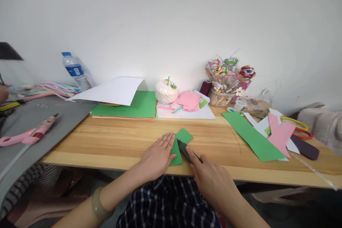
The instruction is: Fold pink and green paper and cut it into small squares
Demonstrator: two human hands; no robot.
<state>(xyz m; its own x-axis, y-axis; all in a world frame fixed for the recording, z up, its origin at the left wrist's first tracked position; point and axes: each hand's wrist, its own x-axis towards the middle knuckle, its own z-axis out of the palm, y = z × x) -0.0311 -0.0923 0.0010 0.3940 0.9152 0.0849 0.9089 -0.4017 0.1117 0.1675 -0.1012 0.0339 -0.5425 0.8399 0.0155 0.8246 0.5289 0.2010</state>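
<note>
My left hand (159, 155) lies flat with its fingers stretched out, pressing a green paper piece (175, 157) onto the wooden table (120, 142) near its front edge. A second green piece (185, 135) shows just behind and to the right. My right hand (211, 174) is closed around a dark-handled tool (185, 149), whose front end touches or nearly touches the green paper beside my left fingers. The tool's tip is too small to make out.
Stacked green sheets (145, 105) lie behind at the left under a white sheet (114, 92). A white woven ball (166, 92), pink scraps (190, 99) and a flower basket (221, 98) stand at the back. Right: a green strip (252, 137). Left: a pink glue gun (33, 134).
</note>
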